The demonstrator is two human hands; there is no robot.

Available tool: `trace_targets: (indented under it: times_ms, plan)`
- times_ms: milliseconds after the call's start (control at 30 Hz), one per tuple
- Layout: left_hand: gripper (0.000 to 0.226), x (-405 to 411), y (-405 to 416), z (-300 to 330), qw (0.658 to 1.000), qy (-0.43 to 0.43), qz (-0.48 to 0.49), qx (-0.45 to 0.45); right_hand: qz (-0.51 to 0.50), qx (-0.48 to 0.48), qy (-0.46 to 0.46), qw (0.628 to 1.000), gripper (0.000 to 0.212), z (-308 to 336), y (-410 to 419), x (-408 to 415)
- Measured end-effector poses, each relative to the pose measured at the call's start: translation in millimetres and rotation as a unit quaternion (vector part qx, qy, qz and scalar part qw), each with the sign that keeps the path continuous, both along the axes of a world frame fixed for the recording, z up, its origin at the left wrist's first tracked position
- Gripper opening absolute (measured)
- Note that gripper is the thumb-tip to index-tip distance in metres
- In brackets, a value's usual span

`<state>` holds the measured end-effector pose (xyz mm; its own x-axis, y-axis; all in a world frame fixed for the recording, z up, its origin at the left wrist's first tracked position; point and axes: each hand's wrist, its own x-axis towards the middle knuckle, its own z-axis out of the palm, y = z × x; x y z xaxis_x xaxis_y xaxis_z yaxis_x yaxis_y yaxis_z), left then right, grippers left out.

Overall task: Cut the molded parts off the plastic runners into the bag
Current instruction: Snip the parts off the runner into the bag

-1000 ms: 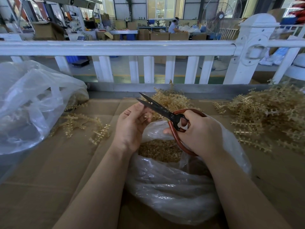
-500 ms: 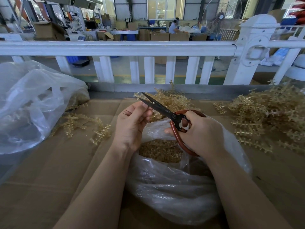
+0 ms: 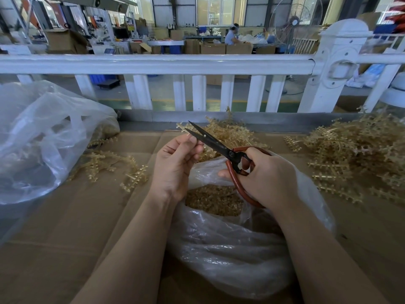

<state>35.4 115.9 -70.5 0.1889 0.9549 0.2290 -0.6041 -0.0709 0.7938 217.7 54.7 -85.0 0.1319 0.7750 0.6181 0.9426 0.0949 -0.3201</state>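
Cardboard-covered bench (image 3: 65, 227): at 10 o'clock, left hand (image 3: 175, 163) is pinching a runner (image 3: 183, 127), fingers clamped on it; at centre, bag (image 3: 230, 244) is lying open; at 2 o'clock, right hand (image 3: 265, 178) is gripping scissors (image 3: 215, 143), blades apart.

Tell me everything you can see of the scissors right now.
The scissors have two long, dark, pointed metal blades and large reddish-brown loop handles, joined at a dark pivot. The blades are slightly parted and point up and to the left, with their tips above the left hand. The right hand grips the handles, with its fingers through the loops, above the open mouth of the clear plastic bag. The left hand's fingers hold a thin, pale runner piece against the lower blade; the contact itself is too small to make out.
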Motion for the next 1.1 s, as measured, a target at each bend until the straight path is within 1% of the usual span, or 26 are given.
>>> trace_targets:
  times_ms: [233, 467, 500, 600, 667, 733, 833, 933, 1000, 1100]
  plan:
    - [0.011, 0.9, -0.2, 1.2, 1.000, 0.005, 0.008, -0.007, -0.002, 0.027, -0.004, 1.000, 0.073, 1.1, 0.0, -2.2]
    - [0.006, 2.7, -3.0, 3.1, 1.000, 0.012, 0.014, 0.003, 0.009, 0.006, 0.015, 1.000, 0.066, 3.2, -0.8, -2.0]
    - [0.007, 3.1, -3.4, 3.6, 1.000, 0.019, 0.015, 0.008, 0.012, 0.009, 0.014, 1.000, 0.067, 3.0, -1.4, -1.8]
    - [0.029, 4.5, -2.7, 1.9, 0.998, 0.054, 0.015, 0.035, 0.018, 0.006, 0.008, 1.000, 0.064, 3.9, -3.4, -2.5]
    - [0.036, 4.6, -2.1, 0.5, 0.996, 0.067, 0.010, 0.055, 0.023, 0.005, 0.000, 1.000, 0.063, 4.6, -3.4, -2.8]
    - [0.032, 4.4, -2.2, -0.1, 0.995, 0.068, 0.003, 0.069, 0.022, 0.005, -0.001, 1.000, 0.065, 5.0, -3.4, -3.2]
    - [0.019, 2.9, -2.1, -0.5, 0.995, 0.060, -0.013, 0.082, 0.016, 0.000, -0.003, 1.000, 0.069, 4.5, -2.6, -3.7]
    - [0.013, 2.1, -1.3, -2.1, 0.995, 0.045, -0.028, 0.085, 0.012, -0.007, -0.003, 1.000, 0.070, 3.1, -0.9, -3.2]
    - [0.012, 1.8, -0.8, -3.0, 0.995, 0.042, -0.032, 0.086, 0.009, -0.011, 0.000, 1.000, 0.069, 2.3, 0.0, -3.3]
    - [0.017, 1.6, 0.6, -4.2, 0.994, 0.043, -0.036, 0.093, 0.009, -0.011, -0.003, 1.000, 0.064, 1.0, 1.5, -2.5]
